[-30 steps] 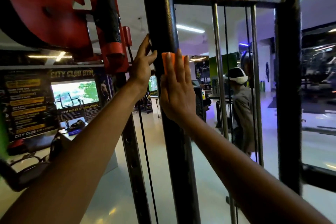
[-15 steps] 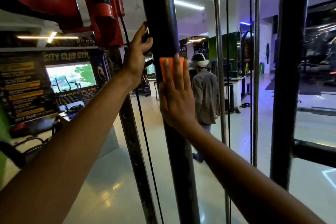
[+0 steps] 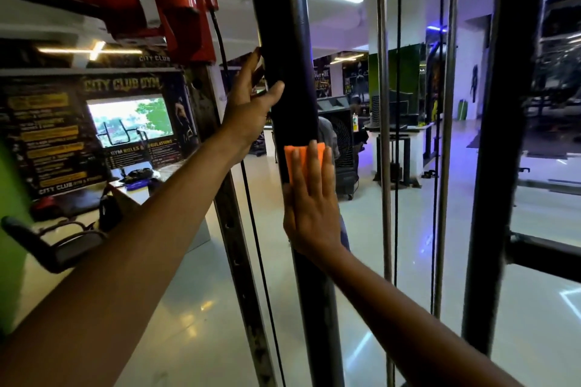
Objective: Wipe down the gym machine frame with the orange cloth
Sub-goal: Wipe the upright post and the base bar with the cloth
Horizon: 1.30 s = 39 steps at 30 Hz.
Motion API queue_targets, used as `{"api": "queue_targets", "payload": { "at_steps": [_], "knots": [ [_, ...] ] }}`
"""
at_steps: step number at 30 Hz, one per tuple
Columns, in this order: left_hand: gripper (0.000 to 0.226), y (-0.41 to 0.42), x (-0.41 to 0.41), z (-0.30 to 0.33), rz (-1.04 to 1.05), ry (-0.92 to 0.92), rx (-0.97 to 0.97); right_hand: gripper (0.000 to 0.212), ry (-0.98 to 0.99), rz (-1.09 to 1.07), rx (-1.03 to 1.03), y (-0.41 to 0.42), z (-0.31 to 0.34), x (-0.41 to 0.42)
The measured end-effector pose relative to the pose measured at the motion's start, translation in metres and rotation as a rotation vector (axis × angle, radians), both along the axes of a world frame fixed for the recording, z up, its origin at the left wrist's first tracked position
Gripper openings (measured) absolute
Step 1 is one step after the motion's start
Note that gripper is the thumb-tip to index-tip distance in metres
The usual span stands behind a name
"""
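A thick black upright post (image 3: 292, 41) of the gym machine frame runs top to bottom through the middle of the head view. My right hand (image 3: 309, 207) lies flat against the post with the orange cloth (image 3: 303, 155) pressed under its fingers; only the cloth's top edge shows above the fingertips. My left hand (image 3: 250, 107) grips the same post higher up, thumb across the front and fingers around the left side.
A perforated steel upright (image 3: 234, 245) and a black cable (image 3: 254, 229) stand left of the post. Two chrome guide rods (image 3: 385, 135) and another black frame post (image 3: 500, 148) stand to the right. Red machine parts (image 3: 176, 0) hang overhead at left. A desk and chair (image 3: 59, 242) are beyond.
My right hand has slid the orange cloth down the post, away from my left hand, which keeps its grip. The view has tilted down; the person behind the post is now mostly hidden.
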<state>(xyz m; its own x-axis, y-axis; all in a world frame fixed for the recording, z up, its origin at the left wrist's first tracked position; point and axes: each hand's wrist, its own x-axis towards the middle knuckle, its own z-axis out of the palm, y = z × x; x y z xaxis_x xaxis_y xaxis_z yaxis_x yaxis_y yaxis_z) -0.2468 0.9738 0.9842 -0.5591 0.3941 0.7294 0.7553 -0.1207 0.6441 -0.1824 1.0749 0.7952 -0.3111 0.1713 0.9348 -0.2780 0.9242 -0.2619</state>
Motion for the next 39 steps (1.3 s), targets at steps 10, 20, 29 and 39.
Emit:
{"api": "queue_targets", "payload": {
  "at_steps": [10, 20, 29, 39],
  "knots": [
    [0.065, 0.0, 0.002, -0.02, 0.016, -0.058, -0.01, 0.061, 0.059, -0.005, 0.001, 0.008, 0.02, -0.012],
    [0.053, -0.006, 0.011, -0.038, -0.019, -0.154, -0.023, 0.061, 0.085, 0.002, 0.013, 0.013, 0.039, -0.015],
    [0.047, -0.007, 0.012, -0.057, -0.051, -0.214, -0.007, 0.067, -0.016, 0.068, -0.012, 0.014, -0.079, 0.001],
    [0.045, -0.011, 0.01, -0.056, -0.082, -0.27, -0.04, 0.061, -0.113, -0.112, 0.45, 0.031, -0.061, -0.002]
  ]
}}
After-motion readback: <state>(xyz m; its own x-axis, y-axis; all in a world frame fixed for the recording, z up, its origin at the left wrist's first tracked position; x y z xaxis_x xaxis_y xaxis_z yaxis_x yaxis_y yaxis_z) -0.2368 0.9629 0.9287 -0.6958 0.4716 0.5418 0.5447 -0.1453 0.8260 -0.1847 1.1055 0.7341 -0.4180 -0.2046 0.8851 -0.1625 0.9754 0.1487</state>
